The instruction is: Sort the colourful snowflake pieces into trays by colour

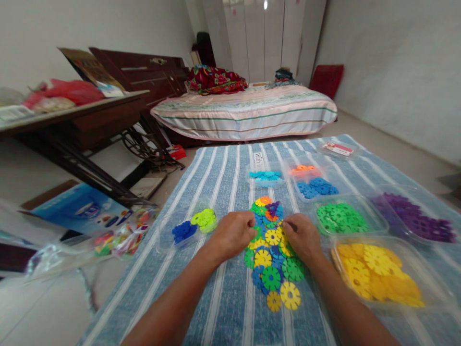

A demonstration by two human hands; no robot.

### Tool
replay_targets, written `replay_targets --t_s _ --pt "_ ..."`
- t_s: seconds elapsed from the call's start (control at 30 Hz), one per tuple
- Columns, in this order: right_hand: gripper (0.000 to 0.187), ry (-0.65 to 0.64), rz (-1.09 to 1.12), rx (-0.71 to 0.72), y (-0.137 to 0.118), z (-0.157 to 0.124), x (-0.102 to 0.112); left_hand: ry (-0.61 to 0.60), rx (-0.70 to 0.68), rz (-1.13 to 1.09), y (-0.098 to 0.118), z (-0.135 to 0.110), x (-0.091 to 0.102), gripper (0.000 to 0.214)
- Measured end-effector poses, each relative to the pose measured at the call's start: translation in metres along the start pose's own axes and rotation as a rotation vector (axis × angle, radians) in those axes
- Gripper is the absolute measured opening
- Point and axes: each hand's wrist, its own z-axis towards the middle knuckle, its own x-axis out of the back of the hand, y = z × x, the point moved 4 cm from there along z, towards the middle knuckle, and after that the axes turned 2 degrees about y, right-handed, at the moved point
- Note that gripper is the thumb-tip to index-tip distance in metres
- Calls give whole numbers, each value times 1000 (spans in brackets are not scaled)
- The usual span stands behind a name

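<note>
A loose pile of notched plastic snowflake discs [272, 258], mostly yellow, green and blue with some orange and purple, lies on the striped cloth between my hands. My left hand [236, 234] is at the pile's left edge, its fingers curled closed beside a green disc [257, 233]. At the right edge is my right hand [303, 236], with thumb and fingers pinched together by the yellow discs [284, 244]. What either hand holds, if anything, is hidden by the fingers. A single large yellow disc [290, 295] lies at the near end.
To the right stand clear tubs of yellow discs [378, 271], green discs [342, 217] and purple discs [418, 218]. Farther back are blue discs [317, 188], orange discs [304, 170] and light-blue discs [265, 178]. Dark-blue discs [184, 231] and lime discs [204, 219] sit left.
</note>
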Motion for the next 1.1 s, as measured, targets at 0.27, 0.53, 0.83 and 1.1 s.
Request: replay_targets --t_s 0.27,0.53,0.83,1.1 --pt "26 10 -51 -41 4 -3 -1 -3 -186 -695 74 42 -30 27" --pt "21 24 0 19 1 2 1 -250 -244 88 17 -21 -49 2" --pt "20 20 2 30 0 3 0 -290 -219 142 10 -44 -68 9" --pt "20 29 15 27 -2 4 1 -400 -19 -395 -6 -29 -57 10"
